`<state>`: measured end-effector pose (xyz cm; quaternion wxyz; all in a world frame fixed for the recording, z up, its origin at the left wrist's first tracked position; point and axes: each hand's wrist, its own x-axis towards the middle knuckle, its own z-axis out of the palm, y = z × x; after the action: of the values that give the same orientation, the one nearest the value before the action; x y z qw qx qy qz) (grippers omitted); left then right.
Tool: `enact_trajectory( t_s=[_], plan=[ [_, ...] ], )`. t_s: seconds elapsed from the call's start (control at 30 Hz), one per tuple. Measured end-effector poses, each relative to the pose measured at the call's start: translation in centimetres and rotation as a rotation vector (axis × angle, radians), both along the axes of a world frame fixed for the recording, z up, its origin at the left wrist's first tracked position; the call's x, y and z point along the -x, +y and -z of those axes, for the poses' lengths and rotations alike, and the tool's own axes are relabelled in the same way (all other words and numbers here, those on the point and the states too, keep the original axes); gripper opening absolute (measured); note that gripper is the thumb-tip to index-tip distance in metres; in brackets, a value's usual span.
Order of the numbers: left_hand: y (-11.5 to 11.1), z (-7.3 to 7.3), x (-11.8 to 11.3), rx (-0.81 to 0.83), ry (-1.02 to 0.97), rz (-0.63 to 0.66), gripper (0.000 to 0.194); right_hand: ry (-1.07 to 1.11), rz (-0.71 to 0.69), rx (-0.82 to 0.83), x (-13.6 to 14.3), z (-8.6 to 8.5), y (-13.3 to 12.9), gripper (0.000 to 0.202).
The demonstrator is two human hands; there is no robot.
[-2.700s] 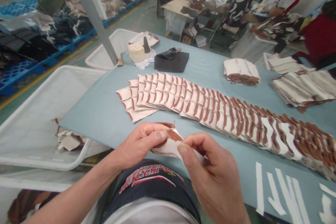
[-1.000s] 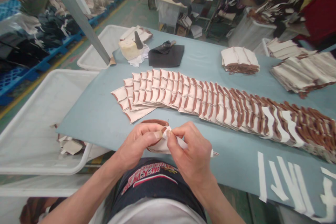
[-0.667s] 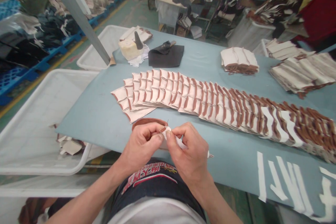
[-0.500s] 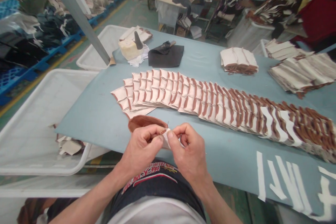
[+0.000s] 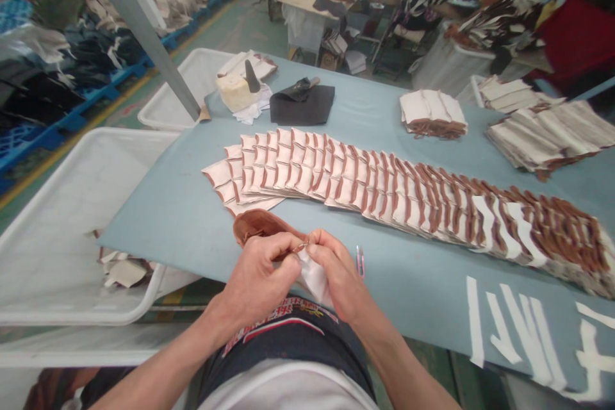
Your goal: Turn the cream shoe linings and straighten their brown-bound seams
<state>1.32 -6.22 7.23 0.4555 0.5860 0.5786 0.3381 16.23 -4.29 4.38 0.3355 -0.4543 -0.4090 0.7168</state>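
Close to my body, over the table's near edge, both hands pinch the edge of a brown, leather-like piece (image 5: 248, 225) with a white lining (image 5: 314, 278). My left hand (image 5: 263, 268) is closed on the brown edge with thumb and index finger. Right beside it, my right hand (image 5: 336, 269) pinches the same edge, and the white lining hangs below the fingertips. The brown piece curves away to the left behind my left hand. A small pink-and-metal tool (image 5: 360, 261) lies on the table just right of my right hand.
A long overlapping row of white pieces with brown edges (image 5: 307, 166) crosses the blue table (image 5: 163, 205). White strips (image 5: 475, 320) lie at the right. Farther back are a black cloth (image 5: 302, 106) and a white stack (image 5: 432, 112). A white bin (image 5: 62, 205) stands left, near a metal post (image 5: 144, 32).
My right hand has turned and shifted its pinch on the edge. More white lining now hangs below the fingers. The small pink tool beside that hand has come into plain sight.
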Motion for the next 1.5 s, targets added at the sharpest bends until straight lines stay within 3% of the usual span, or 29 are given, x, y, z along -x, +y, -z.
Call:
enact_trajectory(
  t_s=[0.13, 0.37, 0.57, 0.7, 0.77, 0.87, 0.97, 1.03, 1.1, 1.17, 1.33, 1.5],
  plan=[
    [0.4, 0.3, -0.2, -0.031, 0.094, 0.018, 0.018, -0.088, -0.015, -0.132, 0.3, 0.6, 0.1, 0.026],
    [0.9, 0.1, -1.1, -0.181, 0.198, -0.035, 0.019, -0.313, 0.165, -0.413, 1.4, -0.3, 0.5, 0.021],
    [1.2, -0.4, 0.4, -0.059, 0.028, 0.078, 0.018, -0.289, 0.068, -0.366, 0.5, -0.3, 0.1, 0.024],
    [1.4, -2.1, 1.6, -0.03, -0.053, 0.194, 0.017, -0.194, -0.068, -0.391, -1.1, -0.5, 0.5, 0.024],
    [1.6, -3.3, 2.1, -0.007, -0.119, 0.275, 0.016, -0.285, -0.013, -0.536, -2.0, -1.3, 1.0, 0.017],
    [1.7, -4.9, 2.3, 0.006, -0.163, 0.382, 0.017, -0.38, 0.07, -0.902, -3.0, -3.6, 1.7, 0.012],
    [1.5, -5.8, 2.2, -0.054, -0.116, 0.444, 0.016, -0.38, -0.125, -1.202, -3.2, -5.9, 2.3, 0.028],
    [1.1, -6.1, 2.0, -0.082, -0.085, 0.433, 0.013, -0.41, -0.256, -1.29, -3.2, -6.7, 2.7, 0.023],
    [0.5, -6.2, 1.9, -0.076, -0.062, 0.389, 0.008, -0.473, -0.345, -1.296, -3.3, -7.0, 3.0, 0.012],
    [0.0, -6.1, 1.9, -0.064, -0.059, 0.348, 0.006, -0.539, -0.414, -1.252, -3.4, -7.1, 3.0, 0.018],
    [-0.5, -5.3, 1.7, -0.086, -0.163, 0.301, 0.01, -0.507, -0.552, -0.994, -3.4, -7.6, 2.5, 0.026],
    [-0.8, -3.8, 1.4, -0.326, -0.264, 0.282, 0.011, -0.294, -0.531, -0.69, -3.1, -7.1, 1.9, 0.032]
  ],
)
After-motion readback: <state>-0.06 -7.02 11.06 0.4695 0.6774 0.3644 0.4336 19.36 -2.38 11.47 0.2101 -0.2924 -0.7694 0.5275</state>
